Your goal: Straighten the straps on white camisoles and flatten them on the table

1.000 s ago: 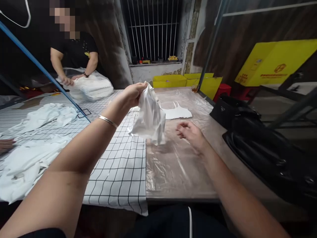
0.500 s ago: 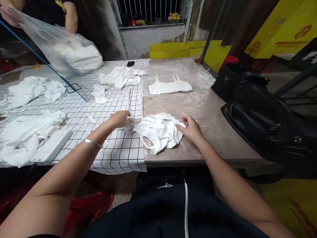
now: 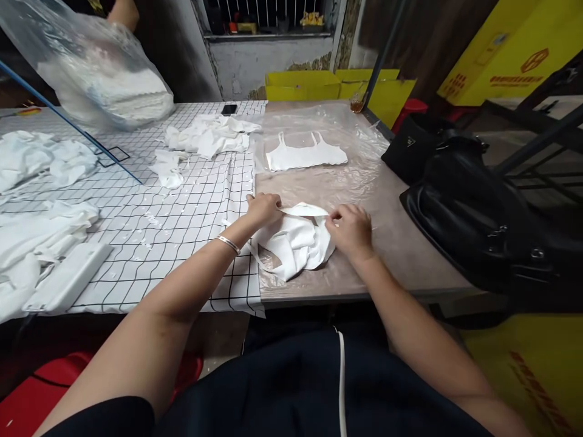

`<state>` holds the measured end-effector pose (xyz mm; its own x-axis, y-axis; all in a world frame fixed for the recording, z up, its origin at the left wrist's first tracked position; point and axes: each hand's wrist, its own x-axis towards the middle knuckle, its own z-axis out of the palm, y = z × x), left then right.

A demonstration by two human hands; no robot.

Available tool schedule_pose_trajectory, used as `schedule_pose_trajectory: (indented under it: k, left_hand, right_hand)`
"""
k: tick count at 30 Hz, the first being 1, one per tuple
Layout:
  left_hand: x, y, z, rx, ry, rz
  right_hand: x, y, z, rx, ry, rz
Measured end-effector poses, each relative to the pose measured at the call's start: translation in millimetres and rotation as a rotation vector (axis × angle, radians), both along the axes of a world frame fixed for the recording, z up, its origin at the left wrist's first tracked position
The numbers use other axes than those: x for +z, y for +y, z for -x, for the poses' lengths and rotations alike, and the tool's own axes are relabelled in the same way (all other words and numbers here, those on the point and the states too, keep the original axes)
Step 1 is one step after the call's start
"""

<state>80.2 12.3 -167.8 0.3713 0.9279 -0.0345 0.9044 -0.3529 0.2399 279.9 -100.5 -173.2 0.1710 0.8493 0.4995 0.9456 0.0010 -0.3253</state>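
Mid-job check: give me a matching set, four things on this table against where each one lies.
Things:
1. crumpled top
2. flat top
3. phone
4. black bag

Places:
A. far edge of the checked cloth
B. right edge of the table
C. gripped by the left hand and right hand
D. spread on the plastic sheet, beyond the hands

Pairs: 1-C, 2-D, 3-A, 4-B.

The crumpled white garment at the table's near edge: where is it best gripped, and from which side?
Probably the taut band along the far edge of the crumpled white garment, pinched at both ends from above. It lies straight and flat between left hand and right hand, while the rest is bunched.
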Motion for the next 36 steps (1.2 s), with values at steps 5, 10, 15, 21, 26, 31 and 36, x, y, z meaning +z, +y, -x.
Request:
schedule_pose_trajectory:
  k: [5,10,15,21,26,31,36]
  left_hand:
    - [19.6,-23,17,0.01,-0.002,-0.325]
    - [6.7,-86,39,-0.182,0.059,-0.448]
    - [-19.2,-125,49,-0.232,0.095,-0.423]
    - [-12.9,-124,57,-0.194,0.022,-0.322]
    - [6.2,-76,35,-0.125,-0.404,-0.021]
    - [5.0,-18,-19,-0.077,-0.242,0.121]
    - [27.3,-1,-26,-0.352,-0.593,0.308]
  right_hand:
    - [21.8,-40,-42,0.006,-0.082,-0.247]
    - [-2.7,-89,-60,0.095,-0.222,-0.177]
    - [-28.5,-111,-56,0.122,-0.218,-0.055]
    - [-25.3,-116,-58,0.145,-0.032,-0.05]
    - [-18.3,-75,-73,0.167,0.47,0.018]
    - [-13.4,2,-59,0.227,0.697,0.178]
    - [3.5,48,-28,0.488,0.76,0.327]
